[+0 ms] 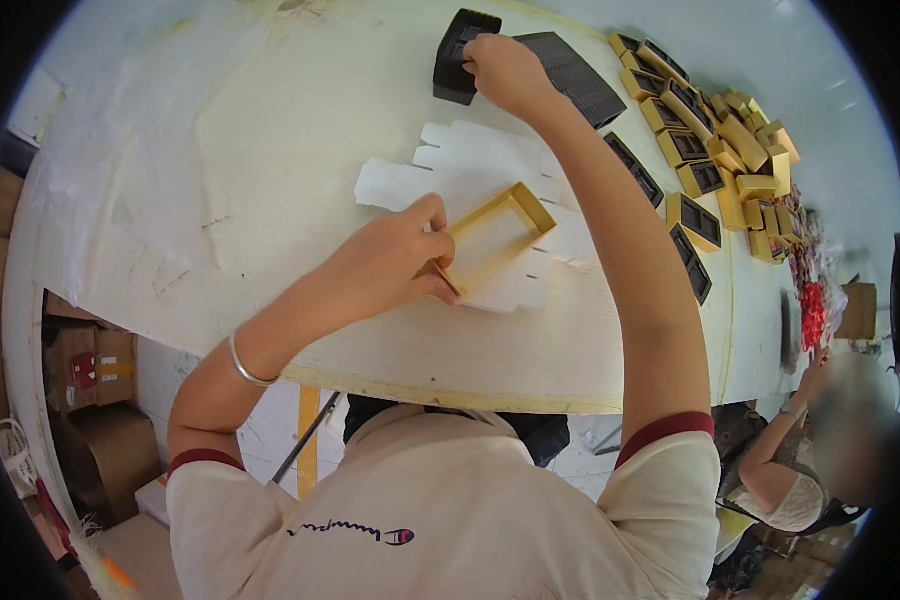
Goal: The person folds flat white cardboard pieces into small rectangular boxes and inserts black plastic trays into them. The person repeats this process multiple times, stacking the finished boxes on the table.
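Note:
My left hand (410, 252) grips one end of a gold rectangular box (538, 207), fingers closed around its wall. The box is tilted, and its pale inside shows. Beneath it, several white flat cardboard blanks (450, 148) lie overlapping on the table. Farther off, my right arm reaches out, and my right hand (510, 72) pinches at a black plastic insert tray (454, 62) standing at the far side. Whether that tray is one piece or a nested stack I cannot tell. Beside the hand lies a longer row of nested black inserts (580, 85).
Gold boxes with black inserts (682, 147) stand in rows on the right, with a heap of gold boxes (750, 145) behind them. Clear plastic film (120, 150) covers the table's left. Another person (785, 450) works at lower right. Brown cartons (95, 365) sit below at left.

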Motion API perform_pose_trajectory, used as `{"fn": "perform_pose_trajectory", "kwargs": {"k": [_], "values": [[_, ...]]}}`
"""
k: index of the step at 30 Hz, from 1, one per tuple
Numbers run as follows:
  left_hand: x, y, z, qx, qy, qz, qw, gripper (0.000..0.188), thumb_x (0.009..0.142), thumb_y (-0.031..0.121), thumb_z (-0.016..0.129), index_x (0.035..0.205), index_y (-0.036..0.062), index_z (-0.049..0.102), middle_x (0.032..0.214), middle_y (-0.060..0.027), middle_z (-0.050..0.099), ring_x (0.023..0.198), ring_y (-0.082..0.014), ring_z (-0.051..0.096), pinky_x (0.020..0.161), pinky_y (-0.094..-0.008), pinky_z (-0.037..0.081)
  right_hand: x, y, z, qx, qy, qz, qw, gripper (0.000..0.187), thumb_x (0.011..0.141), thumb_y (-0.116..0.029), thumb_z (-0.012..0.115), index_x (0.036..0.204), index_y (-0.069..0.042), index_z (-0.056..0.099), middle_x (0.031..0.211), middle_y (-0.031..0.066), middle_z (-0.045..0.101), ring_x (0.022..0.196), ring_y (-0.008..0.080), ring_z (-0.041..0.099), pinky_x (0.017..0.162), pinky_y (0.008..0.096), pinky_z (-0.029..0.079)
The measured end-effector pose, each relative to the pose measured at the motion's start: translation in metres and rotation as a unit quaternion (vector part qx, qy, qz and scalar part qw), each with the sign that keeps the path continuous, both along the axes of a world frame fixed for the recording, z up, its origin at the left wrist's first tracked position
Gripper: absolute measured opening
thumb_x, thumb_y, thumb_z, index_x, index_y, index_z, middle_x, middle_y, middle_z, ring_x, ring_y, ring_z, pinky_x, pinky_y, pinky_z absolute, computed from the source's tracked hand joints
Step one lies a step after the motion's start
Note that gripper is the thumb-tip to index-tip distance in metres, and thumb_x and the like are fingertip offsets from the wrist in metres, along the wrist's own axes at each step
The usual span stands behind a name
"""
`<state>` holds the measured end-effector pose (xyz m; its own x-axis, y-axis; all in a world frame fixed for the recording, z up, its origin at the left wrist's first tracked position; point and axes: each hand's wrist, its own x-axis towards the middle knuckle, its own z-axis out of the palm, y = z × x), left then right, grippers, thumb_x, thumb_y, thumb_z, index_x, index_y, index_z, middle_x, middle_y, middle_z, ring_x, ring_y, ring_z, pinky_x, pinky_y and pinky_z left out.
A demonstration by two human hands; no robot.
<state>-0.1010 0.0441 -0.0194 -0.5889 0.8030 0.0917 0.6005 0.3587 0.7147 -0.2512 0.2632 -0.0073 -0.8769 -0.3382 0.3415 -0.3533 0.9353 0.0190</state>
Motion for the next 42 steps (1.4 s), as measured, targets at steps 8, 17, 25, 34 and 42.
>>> {"fn": "perform_pose_trajectory", "kwargs": {"k": [8,17,25,34,42], "values": [[0.001,0.0,-0.008,0.0,0.059,-0.026,0.998,0.014,0.075,0.005,0.07,0.074,0.0018,0.057,0.081,-0.0076,0.051,0.073,-0.0272,0.057,0.064,-0.0368,0.047,0.004,0.008,0.013,-0.078,0.152,0.048,0.984,0.018,0.082,-0.017,0.067,0.078,0.0,0.063,0.076,0.0109,0.065,0.076,0.0263,0.064,0.066,0.0372,0.049],[0.027,0.008,-0.002,-0.016,0.132,0.026,0.991,0.025,0.074,0.021,0.074,0.084,0.0053,0.058,0.077,-0.0066,0.056,0.073,-0.0259,0.058,0.062,-0.0364,0.046,0.158,0.024,0.087,-0.473,-0.111,0.06,0.872,0.02,0.087,-0.015,0.066,0.075,-0.002,0.059,0.068,-0.0026,0.054,0.069,0.005,0.051,0.061,0.0215,0.039],[0.005,0.011,0.045,-0.051,0.021,0.103,0.993,0.054,0.072,0.036,0.078,0.108,0.008,0.05,0.084,-0.009,0.06,0.077,-0.0285,0.058,0.067,-0.0354,0.049,0.243,0.061,0.067,-0.731,-0.248,0.03,0.635,0.027,0.094,-0.029,0.056,0.097,-0.003,0.061,0.086,0.0018,0.063,0.071,0.008,0.055,0.067,0.0218,0.044],[-0.008,0.021,0.058,0.203,-0.403,-0.111,0.886,0.057,0.082,0.02,0.068,0.132,0.0046,0.045,0.124,-0.0112,0.053,0.108,-0.0163,0.055,0.094,-0.032,0.046,0.262,0.041,0.033,-0.771,-0.183,-0.001,0.61,0.049,0.095,-0.039,0.054,0.127,-0.002,0.044,0.119,0.012,0.056,0.098,0.0181,0.057,0.083,0.0311,0.048],[-0.025,0.028,0.053,0.222,-0.583,-0.102,0.775,0.042,0.087,0.02,0.06,0.124,0.0016,0.052,0.118,-0.0106,0.058,0.107,-0.0176,0.057,0.094,-0.0317,0.046,0.272,0.026,0.062,-0.271,-0.068,0.11,0.954,0.056,0.068,-0.012,0.078,0.12,-0.003,0.06,0.117,0.0179,0.053,0.099,0.0294,0.057,0.08,0.0326,0.049]]}}
